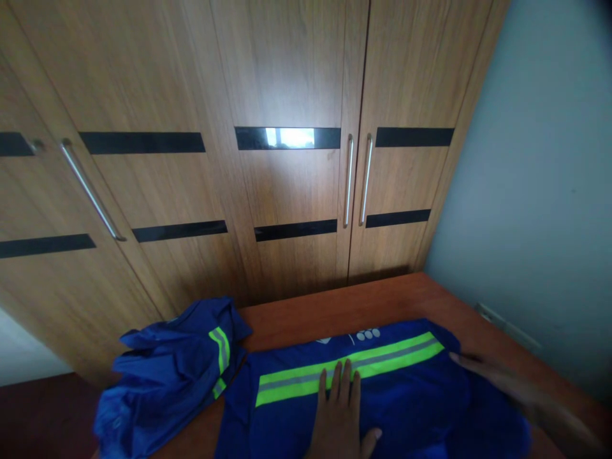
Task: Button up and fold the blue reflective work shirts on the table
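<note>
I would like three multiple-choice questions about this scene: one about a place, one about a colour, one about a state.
1. Where does the crumpled garment lie?
A. left of the flat garment
B. on top of it
C. on the floor

2. What colour is the stripe on the flat garment?
A. red
B. white
C. yellow-green

3. How is the left hand?
A. a fist
B. flat and open
C. pinching cloth

Key: 1 A, it sits beside it on the table; 2 C, bright band; 3 B, fingers spread on cloth.
</note>
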Available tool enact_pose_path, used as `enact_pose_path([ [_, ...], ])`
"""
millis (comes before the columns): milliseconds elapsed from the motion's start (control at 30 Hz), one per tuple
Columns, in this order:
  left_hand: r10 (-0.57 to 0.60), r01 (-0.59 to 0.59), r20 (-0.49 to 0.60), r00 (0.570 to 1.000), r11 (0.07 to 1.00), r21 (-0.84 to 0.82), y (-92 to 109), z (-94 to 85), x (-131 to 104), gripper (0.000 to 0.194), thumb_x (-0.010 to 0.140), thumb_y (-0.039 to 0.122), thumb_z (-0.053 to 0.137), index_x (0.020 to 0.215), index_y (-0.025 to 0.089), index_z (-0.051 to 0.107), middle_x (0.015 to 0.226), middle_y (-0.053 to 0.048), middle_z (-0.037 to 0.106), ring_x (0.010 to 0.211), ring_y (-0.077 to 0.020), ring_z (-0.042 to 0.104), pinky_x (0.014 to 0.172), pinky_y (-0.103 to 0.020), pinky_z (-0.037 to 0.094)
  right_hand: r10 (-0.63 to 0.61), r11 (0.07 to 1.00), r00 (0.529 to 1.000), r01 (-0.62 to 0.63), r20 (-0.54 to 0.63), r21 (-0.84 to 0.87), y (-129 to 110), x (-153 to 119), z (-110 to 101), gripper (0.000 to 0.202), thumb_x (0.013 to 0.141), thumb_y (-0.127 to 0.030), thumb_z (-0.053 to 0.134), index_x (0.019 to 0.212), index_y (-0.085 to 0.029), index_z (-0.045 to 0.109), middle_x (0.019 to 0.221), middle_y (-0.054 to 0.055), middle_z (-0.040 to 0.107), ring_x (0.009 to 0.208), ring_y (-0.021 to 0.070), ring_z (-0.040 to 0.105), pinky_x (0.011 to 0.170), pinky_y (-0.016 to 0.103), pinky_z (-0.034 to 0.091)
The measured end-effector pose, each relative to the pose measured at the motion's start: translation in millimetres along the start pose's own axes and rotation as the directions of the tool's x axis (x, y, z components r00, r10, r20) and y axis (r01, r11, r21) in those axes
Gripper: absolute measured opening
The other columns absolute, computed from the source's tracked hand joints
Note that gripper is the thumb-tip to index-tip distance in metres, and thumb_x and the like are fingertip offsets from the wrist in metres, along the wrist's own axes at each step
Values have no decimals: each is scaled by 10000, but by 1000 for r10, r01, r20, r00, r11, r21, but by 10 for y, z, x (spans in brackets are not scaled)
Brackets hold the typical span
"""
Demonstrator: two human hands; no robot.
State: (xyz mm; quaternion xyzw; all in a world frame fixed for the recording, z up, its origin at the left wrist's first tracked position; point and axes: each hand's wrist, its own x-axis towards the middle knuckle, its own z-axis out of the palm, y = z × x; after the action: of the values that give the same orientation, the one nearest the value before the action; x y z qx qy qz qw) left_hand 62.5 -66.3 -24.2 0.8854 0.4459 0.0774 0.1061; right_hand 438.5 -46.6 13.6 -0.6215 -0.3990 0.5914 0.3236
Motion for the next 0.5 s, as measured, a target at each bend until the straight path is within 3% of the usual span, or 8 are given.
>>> enact_pose_path([
  [67, 2, -2, -2, 1000, 1000, -5, -2, 5, -17, 880, 846, 663, 398, 1484, 256, -50, 1569, -94, -3, 1432, -372, 61, 1125, -659, 148, 48, 987, 971, -82, 233, 139, -77, -81, 50, 582, 798, -573, 588, 1190, -144, 621, 1154, 149, 683, 1155, 300, 587, 1029, 418, 431],
  [133, -3, 3, 0, 1000, 1000, -11, 1, -16, -37, 885, 844, 668, 396, 1486, 254, -51, 1569, -95, -14, 1434, -370, 50, 1127, -657, 137, 45, 980, 952, -100, 302, 171, -114, -114, 69, 566, 801, -538, 605, 1211, -146, 610, 1186, 143, 668, 1171, 288, 575, 1041, 412, 421],
  [367, 42, -33, 86, 995, 994, -100, -27, -186, -118, 858, 851, 649, 414, 1490, 292, -34, 1572, -65, -42, 1439, -357, 28, 1137, -644, 94, -95, 990, 988, 106, 118, -97, -120, -67, -2, 517, 793, -520, 579, 1207, -216, 635, 1284, 112, 602, 1159, 303, 575, 964, 397, 495],
  [500, 25, -9, 115, 993, 991, -137, -17, -243, -135, 854, 851, 591, 474, 1487, 332, -34, 1574, -35, -53, 1444, -334, -3, 1142, -637, 45, -158, 987, 987, 159, 30, -39, -247, -187, -9, 572, 759, -505, 612, 1254, -220, 603, 1262, 112, 617, 1145, 315, 584, 965, 423, 497],
])
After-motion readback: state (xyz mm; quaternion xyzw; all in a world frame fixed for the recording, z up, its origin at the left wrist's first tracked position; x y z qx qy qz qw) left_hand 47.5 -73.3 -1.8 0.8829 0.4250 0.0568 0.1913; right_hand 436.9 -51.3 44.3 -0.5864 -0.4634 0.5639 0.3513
